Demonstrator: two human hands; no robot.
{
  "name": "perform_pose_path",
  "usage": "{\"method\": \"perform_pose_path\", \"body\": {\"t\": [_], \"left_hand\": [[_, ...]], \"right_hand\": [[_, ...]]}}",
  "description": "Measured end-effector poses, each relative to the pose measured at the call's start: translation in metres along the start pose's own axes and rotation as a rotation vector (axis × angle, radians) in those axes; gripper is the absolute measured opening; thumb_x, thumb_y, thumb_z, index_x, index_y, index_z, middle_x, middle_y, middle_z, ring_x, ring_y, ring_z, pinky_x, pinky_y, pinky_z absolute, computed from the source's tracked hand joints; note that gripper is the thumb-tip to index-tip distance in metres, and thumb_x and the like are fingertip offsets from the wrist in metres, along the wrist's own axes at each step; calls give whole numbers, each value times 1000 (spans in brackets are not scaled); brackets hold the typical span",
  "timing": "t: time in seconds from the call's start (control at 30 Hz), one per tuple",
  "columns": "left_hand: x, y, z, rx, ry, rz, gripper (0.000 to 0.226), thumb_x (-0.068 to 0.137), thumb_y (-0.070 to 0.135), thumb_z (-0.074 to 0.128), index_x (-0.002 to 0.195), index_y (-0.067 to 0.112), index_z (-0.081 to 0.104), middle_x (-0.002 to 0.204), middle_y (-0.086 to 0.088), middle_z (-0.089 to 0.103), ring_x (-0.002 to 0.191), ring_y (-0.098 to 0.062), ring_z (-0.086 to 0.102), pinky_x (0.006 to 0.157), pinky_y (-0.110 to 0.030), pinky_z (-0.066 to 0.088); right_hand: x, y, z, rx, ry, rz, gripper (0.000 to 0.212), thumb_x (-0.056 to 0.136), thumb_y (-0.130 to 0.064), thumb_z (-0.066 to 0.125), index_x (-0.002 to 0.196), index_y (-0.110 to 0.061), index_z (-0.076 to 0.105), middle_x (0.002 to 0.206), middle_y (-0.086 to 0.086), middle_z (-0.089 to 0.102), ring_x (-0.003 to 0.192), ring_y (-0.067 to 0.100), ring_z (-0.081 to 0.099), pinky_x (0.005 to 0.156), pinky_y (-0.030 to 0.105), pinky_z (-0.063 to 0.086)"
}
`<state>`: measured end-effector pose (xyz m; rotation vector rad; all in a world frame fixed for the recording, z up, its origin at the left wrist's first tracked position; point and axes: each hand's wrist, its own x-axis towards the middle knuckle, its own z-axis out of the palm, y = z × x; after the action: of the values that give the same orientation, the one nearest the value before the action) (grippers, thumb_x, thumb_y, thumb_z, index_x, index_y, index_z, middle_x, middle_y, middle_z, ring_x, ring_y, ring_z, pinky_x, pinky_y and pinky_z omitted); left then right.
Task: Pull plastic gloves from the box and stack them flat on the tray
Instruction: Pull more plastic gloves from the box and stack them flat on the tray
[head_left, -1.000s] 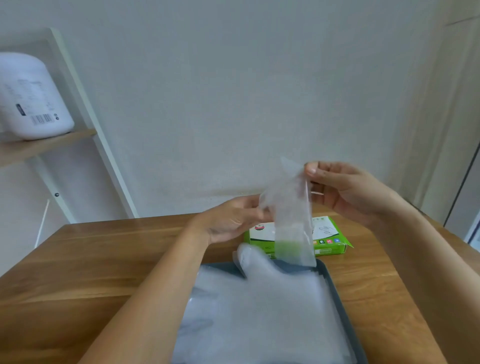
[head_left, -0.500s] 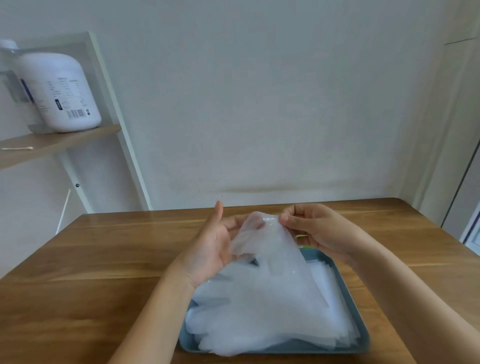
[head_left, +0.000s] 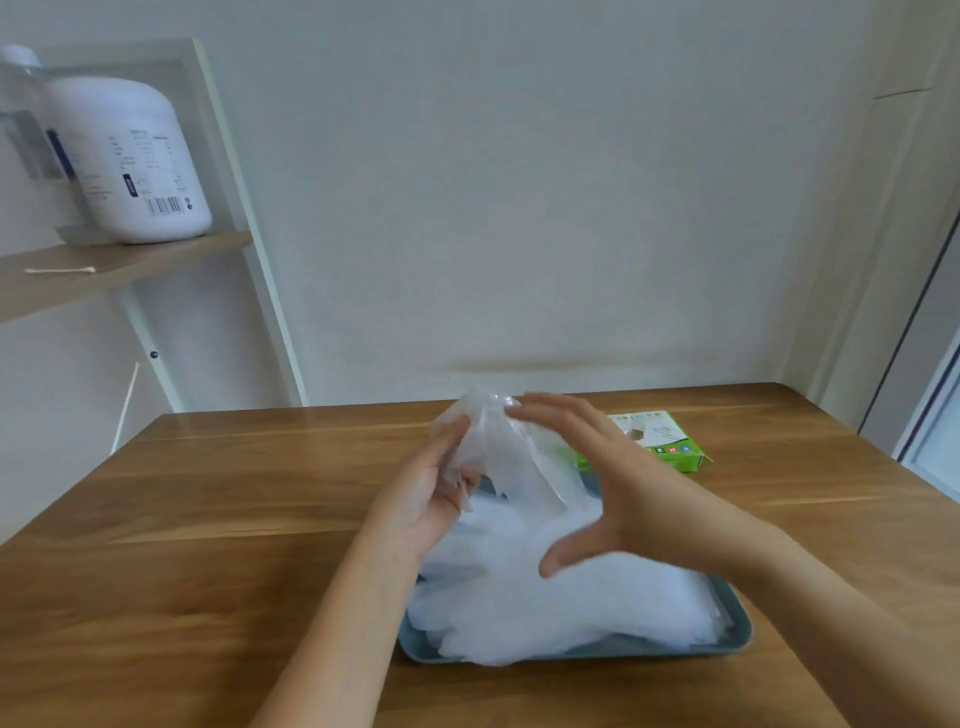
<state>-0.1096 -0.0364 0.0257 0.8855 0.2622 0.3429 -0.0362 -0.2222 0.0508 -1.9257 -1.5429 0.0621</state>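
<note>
A clear plastic glove (head_left: 511, 457) hangs crumpled above the far end of the blue-grey tray (head_left: 582, 652). My left hand (head_left: 431, 499) holds the glove's upper part between thumb and fingers. My right hand (head_left: 597, 478) is spread open just right of the glove, fingers straight and thumb out, its fingertips near the glove's top. A pile of several clear gloves (head_left: 561, 597) lies flat on the tray. The green and white glove box (head_left: 660, 439) sits on the table behind my right hand, partly hidden by it.
The wooden table (head_left: 218, 519) runs to the wall. At the left stands a shelf (head_left: 119, 265) with a large white jug (head_left: 130, 161) and a cotton swab (head_left: 60, 270). A door frame (head_left: 930, 312) is at the right.
My right hand has let go of the glove's top and spread open. My left hand now holds the glove alone. The view has shifted, and the green box shows again.
</note>
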Motion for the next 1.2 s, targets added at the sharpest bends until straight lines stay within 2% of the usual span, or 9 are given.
{"method": "perform_pose_path", "body": {"t": [0.13,0.23,0.33,0.43,0.57,0.73,0.9,1.03,1.2], "left_hand": [[1,4,-1,-178,6,-31,32,73,18,66,103,8,66,83,-5,66,71,-12,55,47,-14,47],[0,4,-4,-190,-13,-30,31,72,19,65,101,7,67,84,-7,69,75,-14,60,58,-18,52],[-1,6,-6,-108,-7,-24,23,75,21,65,95,11,68,75,-4,67,66,-12,59,54,-17,46],[0,7,-10,-107,42,-37,14,85,14,62,97,9,67,78,-4,66,69,-12,57,54,-16,45],[0,11,-12,-233,53,-36,18,82,12,63,99,7,66,82,-4,66,63,-9,60,49,-13,47],[1,12,-12,-358,32,-29,20,74,13,63,93,5,63,68,-4,62,46,-6,53,42,-13,44],[4,10,-15,-357,34,-58,32,72,15,67,101,3,63,78,-8,64,65,-11,54,62,-19,45],[6,11,-21,-105,-17,-61,38,89,23,61,121,1,61,103,-11,65,74,-12,64,61,-17,51],[-2,13,-19,335,195,175,64,84,61,58,134,22,50,131,7,54,125,-12,49,108,-31,34]], "right_hand": [[2,7,23,-469,86,-56,105,76,-31,78,142,-57,2,155,-22,-10,144,1,-12,113,24,16],[7,8,34,-334,314,-76,74,83,-28,71,144,-40,30,156,-12,17,145,9,14,108,28,31],[15,-4,37,-262,482,-112,29,93,-34,53,118,-24,65,140,-5,48,126,10,47,97,10,36],[24,-24,30,-132,553,-46,24,93,-33,54,99,-18,72,121,-8,62,104,6,60,86,8,42],[25,-38,12,-19,298,61,79,63,-67,68,132,-35,47,138,-28,38,118,-16,39,94,2,31],[21,-25,31,-191,109,99,109,64,-54,80,149,-40,14,151,-23,17,134,-6,24,98,3,20],[29,-20,58,-133,401,92,55,89,-28,65,140,-32,43,144,-15,41,127,0,42,99,5,31],[39,-35,41,-21,576,47,22,94,-11,54,101,-19,73,116,-9,63,101,-3,57,83,4,39],[54,-66,-2,-470,317,178,28,96,-19,46,71,-10,55,71,4,56,72,26,51,66,37,37]]}}
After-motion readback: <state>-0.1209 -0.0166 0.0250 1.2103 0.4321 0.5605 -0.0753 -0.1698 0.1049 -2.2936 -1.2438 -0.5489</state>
